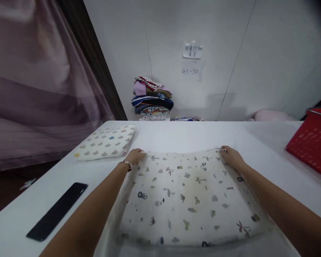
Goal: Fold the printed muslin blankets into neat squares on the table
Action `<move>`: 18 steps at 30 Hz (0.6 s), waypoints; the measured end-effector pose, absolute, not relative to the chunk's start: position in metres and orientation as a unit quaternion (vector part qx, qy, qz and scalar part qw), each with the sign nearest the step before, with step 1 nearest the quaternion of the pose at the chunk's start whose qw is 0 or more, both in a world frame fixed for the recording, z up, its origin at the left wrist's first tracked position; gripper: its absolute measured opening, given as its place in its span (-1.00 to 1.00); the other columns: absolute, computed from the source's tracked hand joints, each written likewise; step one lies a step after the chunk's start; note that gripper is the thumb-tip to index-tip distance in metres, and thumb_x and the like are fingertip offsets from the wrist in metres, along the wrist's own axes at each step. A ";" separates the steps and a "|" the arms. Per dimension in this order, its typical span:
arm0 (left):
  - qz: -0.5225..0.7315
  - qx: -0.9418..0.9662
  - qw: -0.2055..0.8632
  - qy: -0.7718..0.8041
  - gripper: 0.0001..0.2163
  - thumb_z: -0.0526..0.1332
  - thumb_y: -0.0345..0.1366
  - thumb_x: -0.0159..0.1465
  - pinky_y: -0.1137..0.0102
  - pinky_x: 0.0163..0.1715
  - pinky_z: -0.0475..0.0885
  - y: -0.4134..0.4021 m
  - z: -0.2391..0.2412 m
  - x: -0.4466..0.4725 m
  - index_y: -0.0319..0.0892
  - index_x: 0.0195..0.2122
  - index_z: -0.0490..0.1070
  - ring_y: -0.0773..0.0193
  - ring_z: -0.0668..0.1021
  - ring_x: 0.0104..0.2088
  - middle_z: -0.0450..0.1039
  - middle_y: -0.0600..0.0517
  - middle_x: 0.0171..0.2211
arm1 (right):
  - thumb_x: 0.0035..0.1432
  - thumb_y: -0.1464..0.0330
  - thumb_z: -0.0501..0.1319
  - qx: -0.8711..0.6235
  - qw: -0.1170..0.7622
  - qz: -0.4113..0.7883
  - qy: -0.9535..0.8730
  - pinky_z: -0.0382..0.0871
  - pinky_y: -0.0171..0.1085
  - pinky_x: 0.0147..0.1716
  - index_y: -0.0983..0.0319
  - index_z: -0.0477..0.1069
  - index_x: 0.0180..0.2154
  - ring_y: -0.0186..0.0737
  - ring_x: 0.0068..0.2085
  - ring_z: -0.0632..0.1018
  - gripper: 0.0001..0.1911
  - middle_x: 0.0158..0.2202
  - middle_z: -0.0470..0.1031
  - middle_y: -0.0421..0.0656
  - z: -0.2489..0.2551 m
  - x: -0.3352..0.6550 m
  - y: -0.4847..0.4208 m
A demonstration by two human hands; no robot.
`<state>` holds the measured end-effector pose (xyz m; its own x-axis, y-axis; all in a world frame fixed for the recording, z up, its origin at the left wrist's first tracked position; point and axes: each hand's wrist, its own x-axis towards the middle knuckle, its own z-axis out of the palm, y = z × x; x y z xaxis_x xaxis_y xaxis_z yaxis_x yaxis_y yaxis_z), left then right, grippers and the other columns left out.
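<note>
A thin white cloth [187,192] with small printed plants and figures spreads across the table in front of me. My left hand [135,156] pinches its far left corner, a bracelet on the wrist. The far right corner is between the closed fingers of my right hand [231,157]. Between both hands the far edge runs nearly straight. Toward me the cloth's near edge hangs over or lies close to the table's front; exactly which, I cannot tell. Beyond my left hand lies a folded white cloth [107,144] with grey prints.
A flat black phone-like slab [57,210] lies on the white table [160,134] at left. At right stands a red basket [312,142]. Behind the table is a stack of folded fabrics [152,98] against the wall, below paper notes [192,50]. A pinkish curtain [42,82] hangs at left.
</note>
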<state>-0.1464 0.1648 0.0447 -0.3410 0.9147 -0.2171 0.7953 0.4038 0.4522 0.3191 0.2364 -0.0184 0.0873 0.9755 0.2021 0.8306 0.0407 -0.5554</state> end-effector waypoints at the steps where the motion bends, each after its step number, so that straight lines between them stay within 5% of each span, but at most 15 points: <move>1: 0.133 0.538 0.205 0.807 -0.70 0.16 -0.32 0.01 0.35 -0.34 0.36 0.167 0.045 -0.145 -0.23 -0.20 0.44 0.12 0.50 -0.28 0.49 -0.10 -0.28 | -0.03 0.34 0.12 -0.662 0.273 0.087 -0.692 0.34 -0.11 -0.21 0.27 0.42 -0.09 0.00 -0.17 0.47 -0.59 -0.18 0.47 0.01 -0.016 0.315 0.235; 6: 0.158 0.736 0.055 0.656 -0.73 0.11 -0.25 0.16 0.25 -0.06 0.28 0.181 0.034 -0.110 -0.19 -0.15 0.43 0.12 0.43 -0.09 0.43 -0.09 -0.10 | 0.11 0.38 0.05 -0.432 0.220 0.014 -0.875 0.26 -0.08 -0.03 0.22 0.41 -0.09 -0.07 -0.03 0.40 -0.67 -0.04 0.41 -0.05 -0.001 0.270 0.229; 10: 0.166 0.833 0.062 0.524 -0.79 0.14 -0.23 0.19 0.33 -0.12 0.33 0.191 0.015 -0.069 -0.18 -0.21 0.45 0.22 0.45 -0.16 0.46 -0.03 -0.20 | 0.14 0.36 0.07 -0.372 0.161 0.076 -0.911 0.31 -0.13 -0.09 0.22 0.43 -0.12 -0.13 -0.10 0.44 -0.72 -0.11 0.45 -0.06 0.001 0.240 0.231; 18: 0.185 0.855 0.007 0.485 -0.87 0.13 -0.29 0.22 0.30 -0.17 0.31 0.184 -0.001 -0.052 -0.19 -0.27 0.43 0.22 0.39 -0.20 0.41 -0.03 -0.28 | 0.13 0.44 0.08 -0.357 0.182 -0.001 -0.916 0.26 -0.16 -0.20 0.23 0.44 -0.29 -0.13 -0.19 0.40 -0.83 -0.24 0.43 -0.06 -0.007 0.234 0.226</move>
<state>-0.0525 0.1842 -0.0006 0.4605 0.8320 0.3093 0.8271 -0.5287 0.1907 0.2341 0.2258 -0.0067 -0.6784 0.6546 0.3336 0.6553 0.7444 -0.1279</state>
